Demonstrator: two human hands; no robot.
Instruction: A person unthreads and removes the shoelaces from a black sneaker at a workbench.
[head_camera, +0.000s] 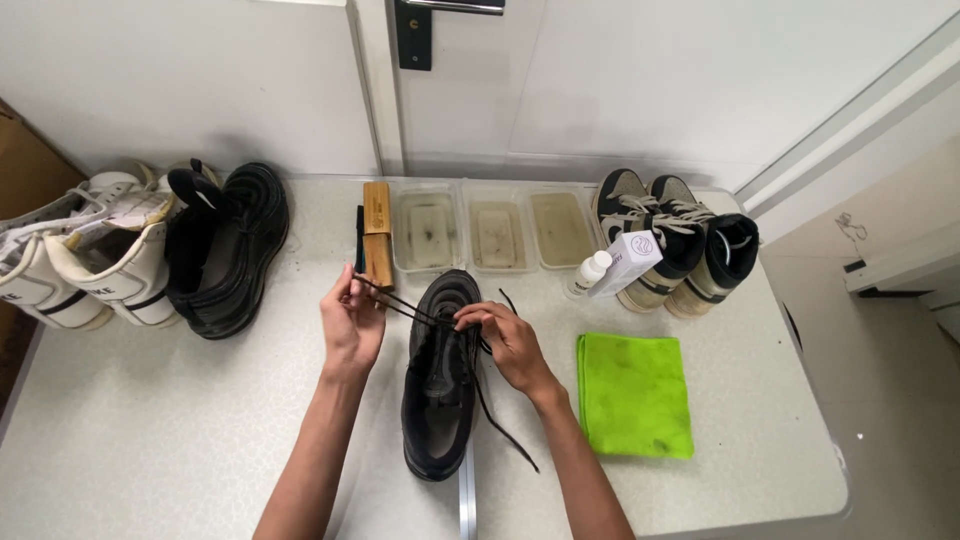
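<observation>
A: Head view: what did the hands hold?

B: The left hand (352, 322) pinched one end of a black shoelace (398, 305) and held it taut and away from the black sneaker (440, 385). The right hand (510, 342) pinched the lace at the sneaker's eyelets.

A: Where did the sneaker lie?

B: At the middle of the grey table (150, 440), toe toward the far wall. A folded green cloth (634, 394) lay just to its right, and three clear trays (494, 238) stood beyond it.

Black sneaker (440, 390) lies mid-table, toe pointing away — its black lace (400, 303) half-unthreaded, pulled taut leftward
</observation>
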